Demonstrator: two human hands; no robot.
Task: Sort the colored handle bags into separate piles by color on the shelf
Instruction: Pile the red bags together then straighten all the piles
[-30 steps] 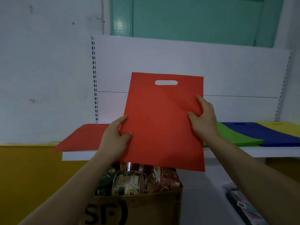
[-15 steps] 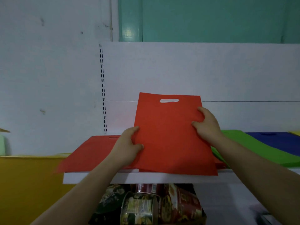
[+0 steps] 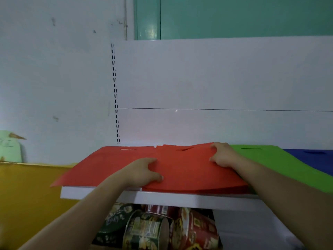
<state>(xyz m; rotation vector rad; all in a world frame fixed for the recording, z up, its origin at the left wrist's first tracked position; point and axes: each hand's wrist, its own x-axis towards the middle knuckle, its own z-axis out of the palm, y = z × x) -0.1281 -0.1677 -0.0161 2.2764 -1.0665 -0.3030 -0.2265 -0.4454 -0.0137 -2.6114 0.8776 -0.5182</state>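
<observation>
A red handle bag (image 3: 187,168) lies almost flat on the white shelf (image 3: 162,197), over another red bag (image 3: 100,165) that sticks out to the left. My left hand (image 3: 144,172) pinches its left edge. Along its right edge my right hand (image 3: 223,156) grips it near the top corner. To the right lie a green bag (image 3: 273,161) and then a blue bag (image 3: 313,159), each flat on the shelf with its handle slot toward the wall.
The shelf's white back panel (image 3: 216,78) rises behind the bags, with a slotted upright (image 3: 115,91) at its left. Under the shelf stand several printed tins (image 3: 149,230). A yellow surface (image 3: 27,195) fills the lower left.
Both hands have brought the red bag down from upright in the air to lying on the red pile on the shelf. The view has moved closer and lower.
</observation>
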